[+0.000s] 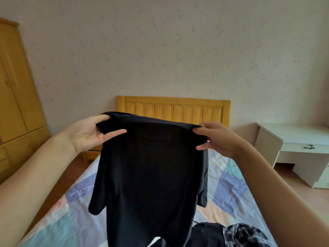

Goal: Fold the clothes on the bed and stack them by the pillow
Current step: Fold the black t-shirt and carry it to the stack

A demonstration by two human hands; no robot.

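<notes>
Big patchwork-sheeted bed point(74, 202) below, running up to a yellow wooden headboard point(173, 111); no pillow in sight from here, so the stacking spot cannot be placed. Hanging over the middle of that bed, held up at chest height: a black T-shirt point(147, 175), spread by its shoulders, body dropping straight down, short sleeves dangling loose on either side. Looks light, soft and floppy, no stiffness at all, likely to sag and crease wherever unsupported; not slippery, nothing fragile about it. Best taken exactly where held now, at the two shoulder corners, to keep the cloth square for laying flat. Further clothes heaped at the near edge, bottom right: something dark point(206, 234) and a black-and-white checked piece point(249, 236), both yet unfolded by the look of it. Left hand point(87, 132) at the shirt's upper left corner, thumb and fingers pinching the bunched shoulder fabric, forefinger stretched along the front. Right hand point(215, 139) at the upper right corner, fingertips curled over the top edge, nipping the cloth. Shirt strung taut between the two, well clear of the sheet. Off to the sides, a wooden wardrobe point(16, 97) left, a white table point(292, 139) right.
</notes>
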